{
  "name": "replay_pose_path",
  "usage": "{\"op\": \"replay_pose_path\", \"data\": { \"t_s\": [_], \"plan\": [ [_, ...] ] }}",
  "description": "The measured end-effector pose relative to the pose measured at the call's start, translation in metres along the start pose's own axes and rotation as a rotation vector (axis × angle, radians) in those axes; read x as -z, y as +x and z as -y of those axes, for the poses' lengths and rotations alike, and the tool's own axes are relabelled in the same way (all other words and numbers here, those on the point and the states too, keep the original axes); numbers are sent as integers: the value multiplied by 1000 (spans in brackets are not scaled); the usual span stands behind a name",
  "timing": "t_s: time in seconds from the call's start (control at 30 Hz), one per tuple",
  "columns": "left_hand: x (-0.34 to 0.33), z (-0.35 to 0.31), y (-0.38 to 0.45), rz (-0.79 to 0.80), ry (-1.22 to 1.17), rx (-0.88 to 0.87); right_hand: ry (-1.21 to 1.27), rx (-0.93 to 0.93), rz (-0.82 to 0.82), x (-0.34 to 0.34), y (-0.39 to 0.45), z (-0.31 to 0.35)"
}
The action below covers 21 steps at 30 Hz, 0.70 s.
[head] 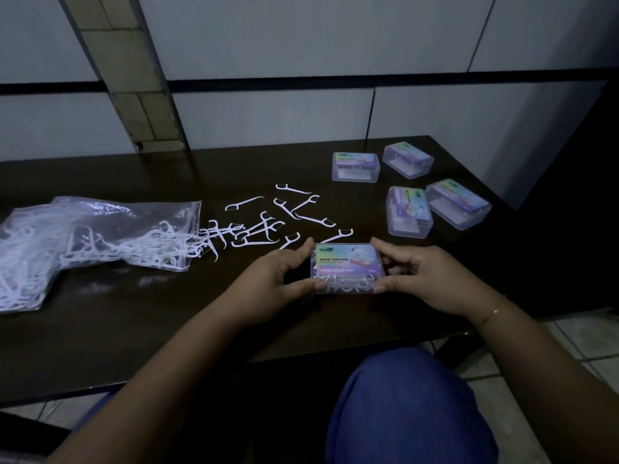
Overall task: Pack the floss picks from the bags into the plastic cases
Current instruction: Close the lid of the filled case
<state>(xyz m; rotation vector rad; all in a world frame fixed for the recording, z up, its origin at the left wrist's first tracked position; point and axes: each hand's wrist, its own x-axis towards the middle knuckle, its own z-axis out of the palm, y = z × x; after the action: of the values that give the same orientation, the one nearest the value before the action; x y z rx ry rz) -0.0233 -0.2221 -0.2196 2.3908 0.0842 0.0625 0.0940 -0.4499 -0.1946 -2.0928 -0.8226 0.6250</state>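
Centre of the frame: the left hand (274, 279) and right hand (425, 279) form a two-sided grip, fingers and thumbs curled round the short ends of a clear rectangular plastic case with an iridescent label (348, 267), white picks visible inside. Just above it, loose white plastic floss picks (268, 226) lie scattered on the dark tabletop (134, 313). At left, a clear plastic bag of picks (83, 242) lies open-mouthed. Upper right: four more labelled clear cases (408, 212).

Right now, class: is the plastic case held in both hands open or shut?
Shut: the labelled lid lies flat on the case, picks showing through its clear wall.
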Motion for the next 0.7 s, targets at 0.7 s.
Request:
{"op": "replay_pose_path", "data": {
  "t_s": [0.7],
  "plan": [
    [-10, -8, -3, -151, 300, -177, -252, 64, -277, -38, -1, 16]
  ]
}}
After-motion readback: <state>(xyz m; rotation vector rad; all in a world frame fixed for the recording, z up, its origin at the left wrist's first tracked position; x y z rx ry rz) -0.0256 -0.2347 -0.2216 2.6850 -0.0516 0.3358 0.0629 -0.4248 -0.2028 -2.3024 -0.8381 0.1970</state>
